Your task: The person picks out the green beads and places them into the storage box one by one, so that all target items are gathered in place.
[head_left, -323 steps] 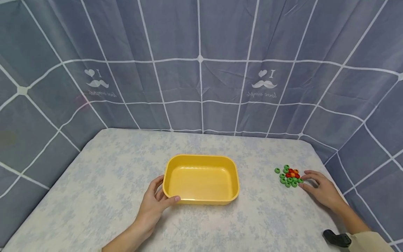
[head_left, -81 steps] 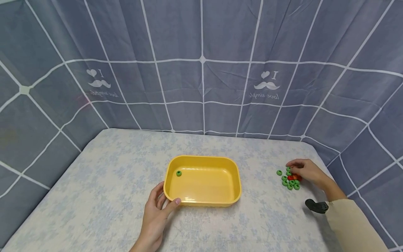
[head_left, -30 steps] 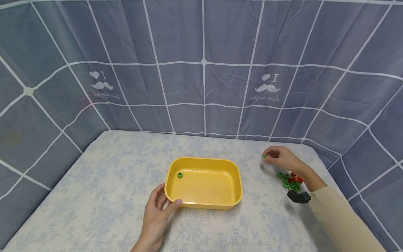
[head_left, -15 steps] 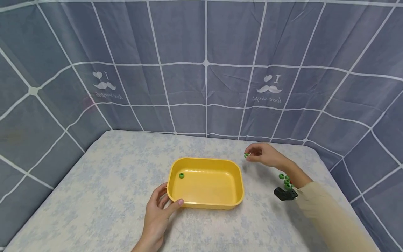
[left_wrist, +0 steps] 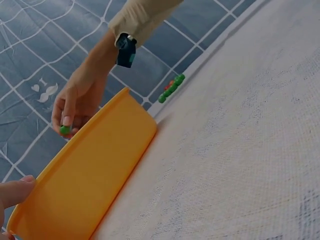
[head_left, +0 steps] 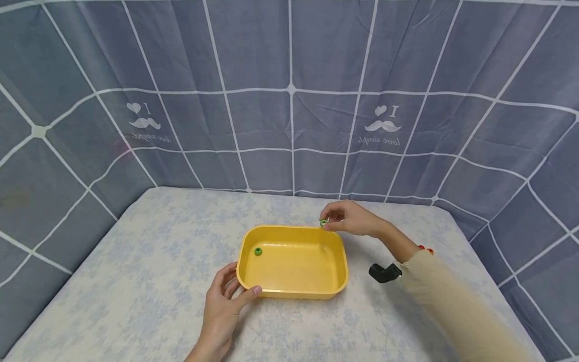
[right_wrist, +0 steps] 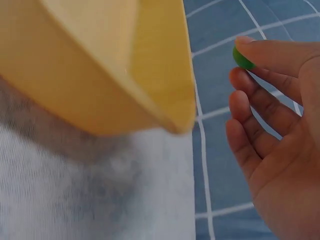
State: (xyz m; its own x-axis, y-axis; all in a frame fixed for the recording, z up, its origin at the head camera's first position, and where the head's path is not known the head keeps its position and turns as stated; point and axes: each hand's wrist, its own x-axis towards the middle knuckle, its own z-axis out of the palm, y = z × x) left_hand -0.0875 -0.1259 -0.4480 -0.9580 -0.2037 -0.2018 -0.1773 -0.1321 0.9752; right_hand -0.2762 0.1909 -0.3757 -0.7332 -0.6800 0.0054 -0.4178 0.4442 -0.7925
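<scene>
A yellow plastic tray (head_left: 291,269) stands on the cloth-covered table with one green bead (head_left: 258,251) inside, near its left end. At the tray's near left corner, my left hand (head_left: 220,311) grips the wall, its thumb on the rim. My right hand (head_left: 355,219) is above the tray's far right corner and pinches another green bead (head_left: 323,222) between thumb and index finger. The right wrist view shows this held bead (right_wrist: 243,58) at the fingertips, apart from the tray, while the other fingers curve loosely.
Red beads (head_left: 421,247) peek out behind the right sleeve (head_left: 443,291); in the left wrist view several green beads (left_wrist: 171,90) lie there too. A black device (head_left: 384,273) sticks out from the right wrist. A blue-grey checked curtain (head_left: 253,120) surrounds the table.
One green bead has come into the tray since the oldest frame. My right hand has taken another from the pile and carried it left to the tray. My left hand keeps its hold.
</scene>
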